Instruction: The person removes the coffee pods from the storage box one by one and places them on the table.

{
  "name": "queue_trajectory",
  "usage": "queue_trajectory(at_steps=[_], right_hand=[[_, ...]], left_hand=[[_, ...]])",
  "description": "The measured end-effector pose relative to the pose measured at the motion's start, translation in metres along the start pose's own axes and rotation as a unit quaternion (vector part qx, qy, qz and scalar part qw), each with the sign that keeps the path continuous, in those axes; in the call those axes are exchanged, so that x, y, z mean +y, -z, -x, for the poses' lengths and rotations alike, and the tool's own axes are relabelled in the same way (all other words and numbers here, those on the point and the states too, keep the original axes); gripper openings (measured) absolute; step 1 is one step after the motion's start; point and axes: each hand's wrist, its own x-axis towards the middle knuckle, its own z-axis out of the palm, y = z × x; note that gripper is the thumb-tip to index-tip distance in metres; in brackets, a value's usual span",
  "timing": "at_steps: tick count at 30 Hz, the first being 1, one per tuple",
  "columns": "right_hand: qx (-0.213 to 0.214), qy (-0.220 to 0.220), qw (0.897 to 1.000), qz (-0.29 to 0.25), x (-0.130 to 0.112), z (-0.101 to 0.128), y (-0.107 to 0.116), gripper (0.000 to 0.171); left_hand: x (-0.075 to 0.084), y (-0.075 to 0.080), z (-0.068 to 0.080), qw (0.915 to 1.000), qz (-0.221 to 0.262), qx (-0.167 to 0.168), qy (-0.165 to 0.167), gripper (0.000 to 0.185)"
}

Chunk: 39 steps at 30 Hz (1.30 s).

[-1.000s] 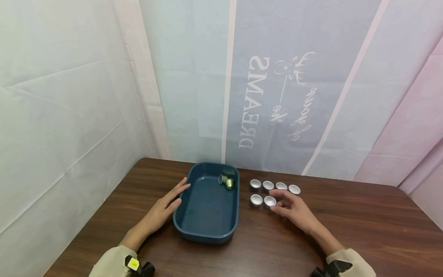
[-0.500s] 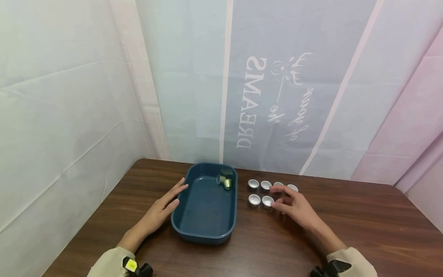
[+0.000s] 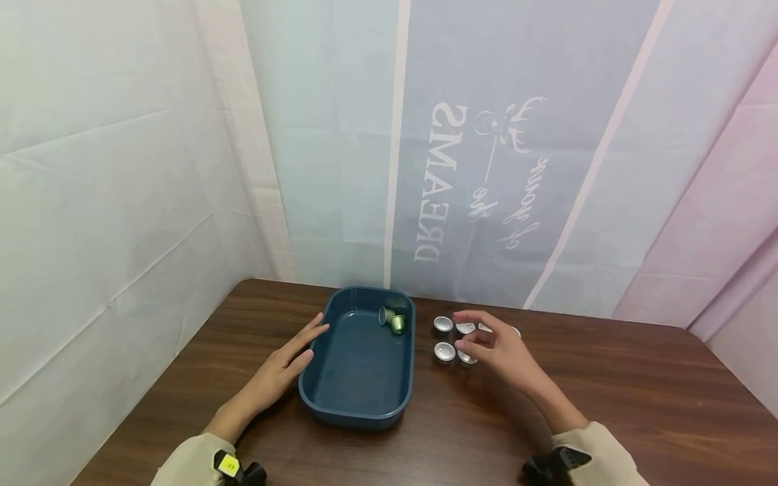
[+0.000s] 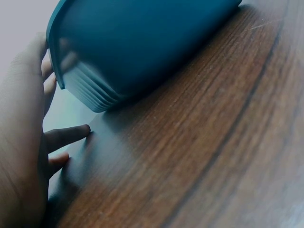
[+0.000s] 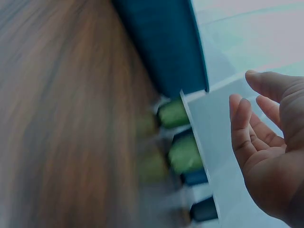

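Note:
My left hand [image 3: 281, 368] rests at the left rim of a dark blue tray [image 3: 356, 415], fingers stretched along it. Two green coffee capsules [image 3: 398, 325] lie inside, in the tray's far right corner. To the right of the tray, foil-lidded capsules stand lid-up in two rows. Two make up the nearer row, the left one [image 3: 444, 352] in full sight and the right one [image 3: 467, 358] partly behind my fingers. Over them hovers my right hand [image 3: 501, 351], thumb and fingers apart with nothing between them. The right wrist view shows green capsules [image 5: 185, 154] in front of dark ones [image 5: 204, 209].
The farther row of several capsules [image 3: 443, 324] is partly covered by my right hand. A brown wooden table [image 3: 462, 439] bears everything. Printed cloth [image 3: 340, 169] hangs behind the table, with pale cloth [image 3: 121, 202] on the left.
My right hand has shifted left and slightly away from me, and now covers part of the nearer right capsule. The left hand stays at the tray. The head view has shifted slightly.

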Motion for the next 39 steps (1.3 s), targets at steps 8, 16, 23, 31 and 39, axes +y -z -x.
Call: queue_trajectory(at_steps=[8,16,23,31,39], right_hand=[[-0.020,0.006,0.999,0.039,-0.021,-0.021,-0.015,0.042],[-0.043,0.041,0.996,0.073,-0.034,-0.043,-0.025,0.042],[-0.052,0.052,0.993,0.095,-0.037,-0.058,-0.040,0.039],[-0.074,0.072,0.986,0.129,-0.036,-0.073,-0.055,0.040],[-0.096,0.091,0.975,0.180,-0.037,-0.090,-0.062,0.042]], left_hand=[[-0.003,0.000,0.002,1.0000,0.001,0.001,-0.002,0.046],[-0.016,-0.003,0.002,0.9999,-0.011,-0.002,0.003,0.048],[-0.020,-0.003,0.000,0.9999,-0.001,-0.011,0.004,0.047],[-0.021,-0.003,0.000,0.9999,0.001,-0.012,0.008,0.047],[-0.007,-0.001,0.001,0.9999,0.002,-0.007,0.007,0.047]])
